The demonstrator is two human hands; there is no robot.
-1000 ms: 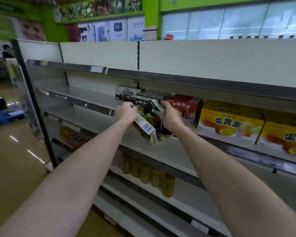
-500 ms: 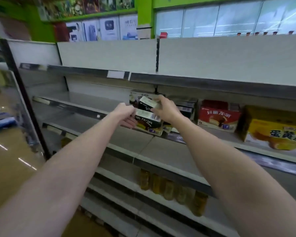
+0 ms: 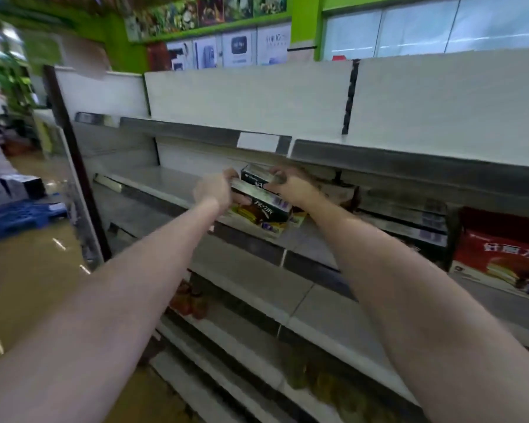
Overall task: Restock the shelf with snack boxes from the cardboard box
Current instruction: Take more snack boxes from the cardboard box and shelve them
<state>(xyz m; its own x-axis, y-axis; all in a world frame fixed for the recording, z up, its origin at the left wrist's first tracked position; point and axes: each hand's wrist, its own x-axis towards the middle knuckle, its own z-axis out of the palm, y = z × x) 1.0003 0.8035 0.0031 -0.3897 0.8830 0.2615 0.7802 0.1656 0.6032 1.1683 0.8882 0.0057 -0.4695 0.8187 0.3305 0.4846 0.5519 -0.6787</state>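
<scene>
Both my arms reach to the grey middle shelf. My left hand grips the left end of a dark green snack box that lies flat at the shelf's front edge. A second dark box sits on top of it, and my right hand is closed over that one's right end. More dark boxes stand further right on the same shelf, blurred. The cardboard box is out of view.
A red snack box stands at the right edge of the shelf. Bottles line the lower shelves. The top shelf rail hangs just above my hands. A blue pallet with stacked goods sits on the floor, left.
The view has swung left, so the yellow boxes have left the frame. My hands have carried the dark boxes up and in onto the shelf, now lying flat instead of tilted.
</scene>
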